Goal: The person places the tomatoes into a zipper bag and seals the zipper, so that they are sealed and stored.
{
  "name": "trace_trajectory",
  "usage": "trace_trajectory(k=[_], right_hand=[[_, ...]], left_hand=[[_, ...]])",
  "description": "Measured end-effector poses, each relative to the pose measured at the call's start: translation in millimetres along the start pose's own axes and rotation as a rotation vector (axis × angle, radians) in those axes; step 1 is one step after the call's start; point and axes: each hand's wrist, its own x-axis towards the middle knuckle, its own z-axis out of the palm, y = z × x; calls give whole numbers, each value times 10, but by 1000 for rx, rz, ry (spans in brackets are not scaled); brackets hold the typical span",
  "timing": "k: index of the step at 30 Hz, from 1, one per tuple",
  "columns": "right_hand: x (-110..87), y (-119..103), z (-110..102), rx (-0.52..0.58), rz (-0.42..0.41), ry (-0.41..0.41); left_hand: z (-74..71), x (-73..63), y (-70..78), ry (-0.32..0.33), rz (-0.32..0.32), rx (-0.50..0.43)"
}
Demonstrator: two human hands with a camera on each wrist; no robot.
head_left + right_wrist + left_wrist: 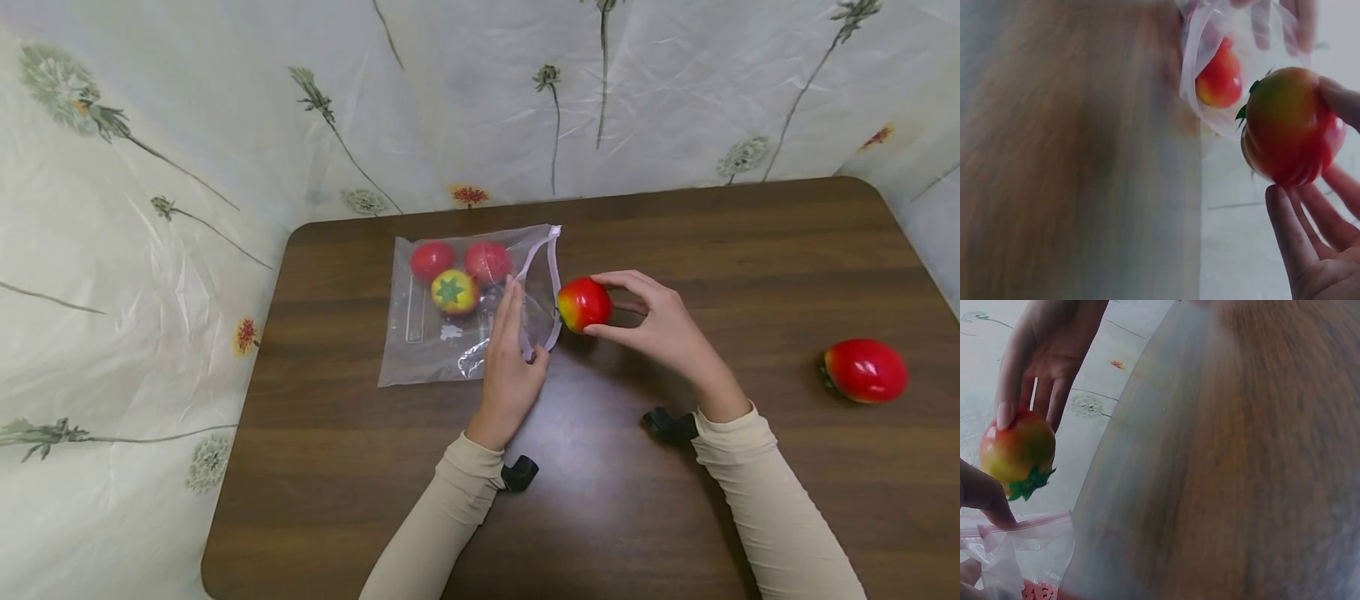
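The right hand (663, 321) pinches a fruit (584, 304) at the bag's (431, 360) three o'clock; the left hand (512, 367), fingers straight, touches the bag. Only the head view shows the loose fruit (866, 371), farther toward three; the left wrist view best shows the pinched one's leaves (1032, 483).

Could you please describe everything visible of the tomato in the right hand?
The tomato is round, glossy, apparently plastic, red shading to yellow near its green leafy cap. The right hand pinches it between thumb and fingers beside the clear bag, cap facing its open mouth; rim contact is unclear.
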Motion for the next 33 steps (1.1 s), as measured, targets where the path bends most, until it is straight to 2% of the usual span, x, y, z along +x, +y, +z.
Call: trace_trajectory(k=[9,19,26,33], right_hand=[[158,5,130,-10,9,-21],[262,-17,269,16,-47,-56],[304,-7,365,7,-43,-90],[341,-20,418,-14,-26,-82]], left_hand=[[-5,-1,-5,5,25,11],[-22,12,12,5,30,14],[-22,10,24,-11,16,17],[-42,11,39,-9,27,24]])
